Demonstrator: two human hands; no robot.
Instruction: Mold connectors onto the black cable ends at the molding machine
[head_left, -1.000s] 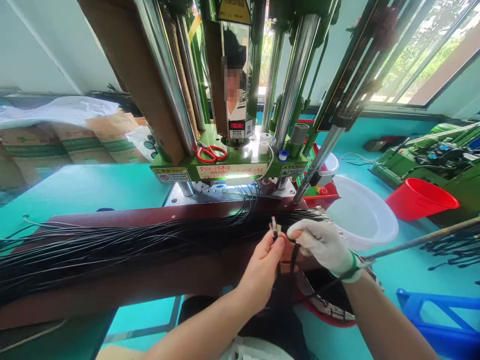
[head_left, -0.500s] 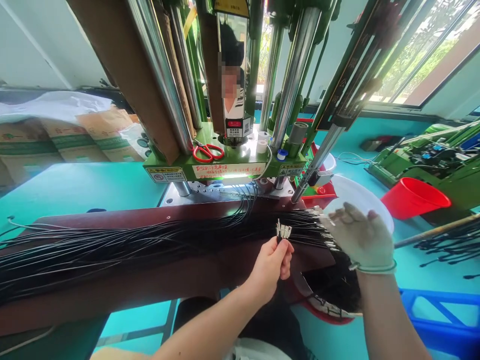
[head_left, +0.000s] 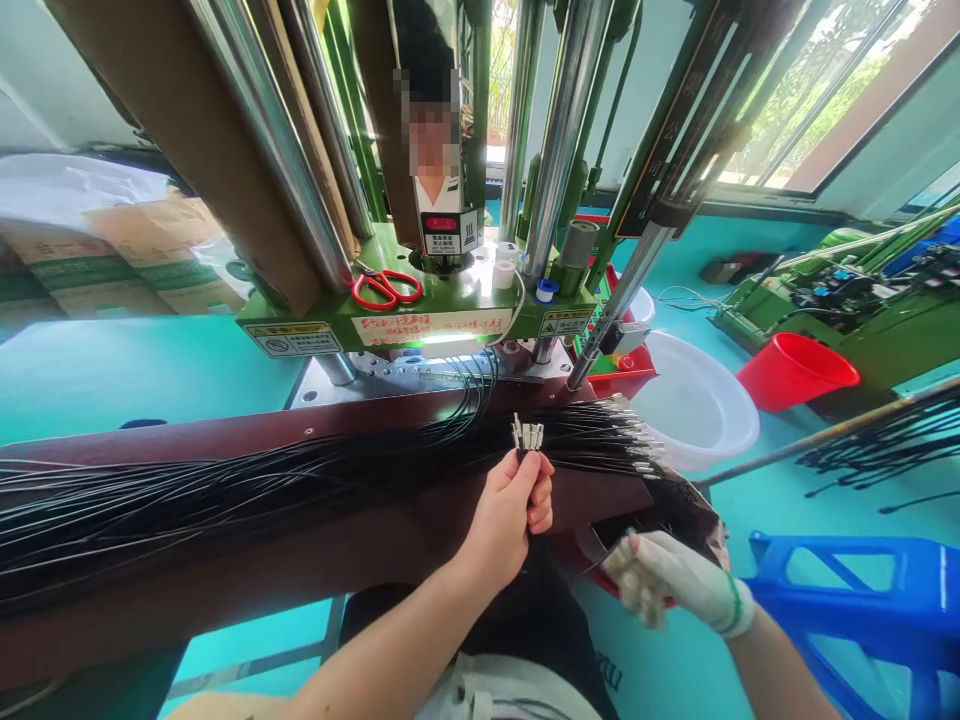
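Observation:
My bare left hand point(head_left: 508, 510) is closed in a pinch on a small bunch of black wires whose metal terminals point(head_left: 526, 436) stick up above my fingers. It hovers over a long bundle of black wires point(head_left: 225, 490) lying across a dark red board point(head_left: 247, 434). My right hand point(head_left: 660, 575), in a white glove, is low at the right over a red bin of black wires point(head_left: 675, 520). Its fingers are curled and blurred, with a thin wire near them.
A green press machine point(head_left: 427, 320) with chrome columns stands behind the board, red scissors point(head_left: 384, 289) lying on its base. A white basin point(head_left: 694, 405), a red bucket point(head_left: 795, 370) and a blue stool point(head_left: 862, 600) are at the right. Cardboard boxes point(head_left: 127, 260) sit far left.
My right hand has dropped from the wire ends near the white basin down to the red bin. My left hand keeps its pinch on the terminals and has shifted slightly left.

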